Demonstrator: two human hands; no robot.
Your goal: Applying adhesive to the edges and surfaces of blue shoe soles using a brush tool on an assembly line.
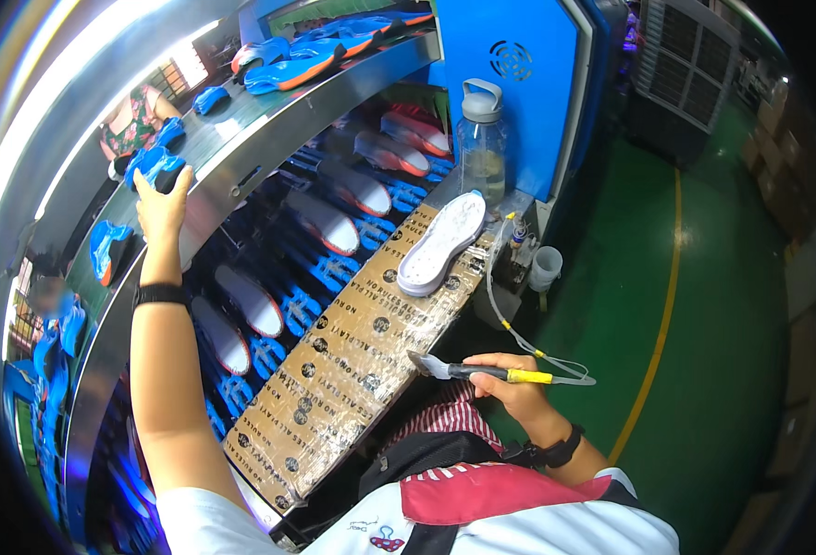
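Note:
My left hand [162, 205] is stretched out to the upper conveyor. Its thumb and fingers close around the near end of a blue shoe upper [154, 165]; part of the grip is hidden. In front of my body, my right hand [512, 388] is wrapped around the dark handle of a brush [440, 367]. The brush has a flat bristle head pointing left and a yellow sleeve, with a thin clear tube [493, 294] running from it. A white shoe sole [440, 245] lies on the brown, tape-covered bench [334, 370], apart from both hands.
More blue-and-orange shoes [297, 72] stand on the upper conveyor [269, 125]. Below it, several dark shoes with white bottoms [329, 228] rest on blue racks. A clear bottle [482, 153] stands by the blue machine [510, 92]. A white cup [545, 266] is at the bench's right end.

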